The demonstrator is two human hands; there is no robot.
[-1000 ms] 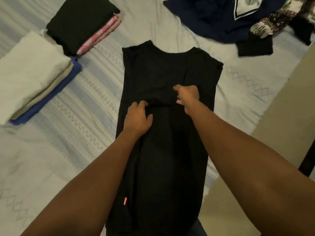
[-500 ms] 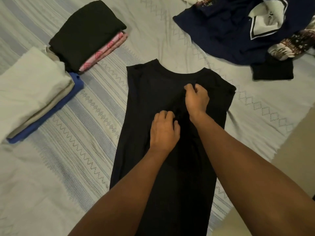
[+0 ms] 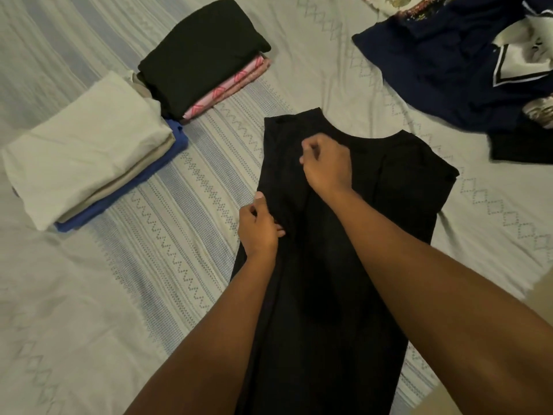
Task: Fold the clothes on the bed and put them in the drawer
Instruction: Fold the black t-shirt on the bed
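Observation:
A long black garment [image 3: 398, 211] lies spread lengthwise on the bed [image 3: 179, 229], neckline at the far end. My left hand [image 3: 259, 226] pinches the garment's left edge about a third of the way down. My right hand [image 3: 326, 166] sits higher, near the left shoulder, with its fingers curled into the black cloth. Both forearms stretch over the lower part of the garment and hide much of it.
Two folded stacks lie at the left: a white, beige and blue pile [image 3: 86, 151] and a black piece on pink cloth [image 3: 203, 52]. Unfolded navy clothes [image 3: 449, 61] with a white-trimmed collar and a patterned piece [image 3: 538, 112] lie at the far right. The bed's edge runs along the lower right.
Both hands have shifted left across the black garment, from its middle to its left side. The left hand now pinches the left edge and the right hand is near the left shoulder.

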